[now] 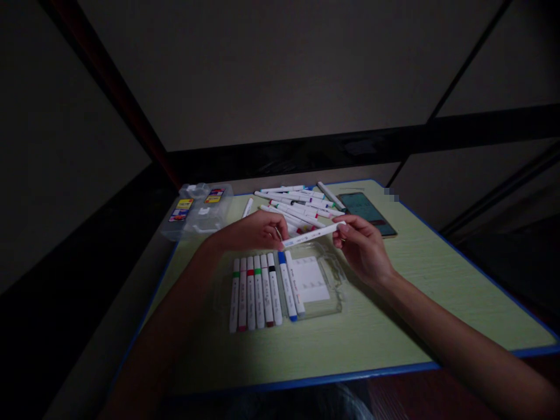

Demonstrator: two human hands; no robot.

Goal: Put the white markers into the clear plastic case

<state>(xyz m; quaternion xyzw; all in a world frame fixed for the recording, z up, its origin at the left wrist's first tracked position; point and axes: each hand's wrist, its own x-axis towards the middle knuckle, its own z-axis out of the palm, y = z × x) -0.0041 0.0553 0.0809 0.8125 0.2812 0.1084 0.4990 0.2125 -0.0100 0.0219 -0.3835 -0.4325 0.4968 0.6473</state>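
Observation:
A white marker pen point(314, 235) is held nearly level between my two hands, above a clear plastic tray point(336, 309). My left hand point(262, 229) pinches its left end with the fingertips. At the other end, my right hand point(361, 242) grips it between thumb and fingers. Below, several white markers point(256, 294) with coloured bands lie side by side along the tray's left part. A blue-banded marker point(287, 286) and a white one point(296, 286) lie just right of them. A white paper card point(311, 280) shows in the tray's right part.
Behind my hands is a loose pile of several markers point(301, 201). A clear plastic case point(203, 213) with colourful labels stands at the back left. A phone point(367, 213) with a lit screen lies at the back right. The pale green table point(394, 338) has a blue edge.

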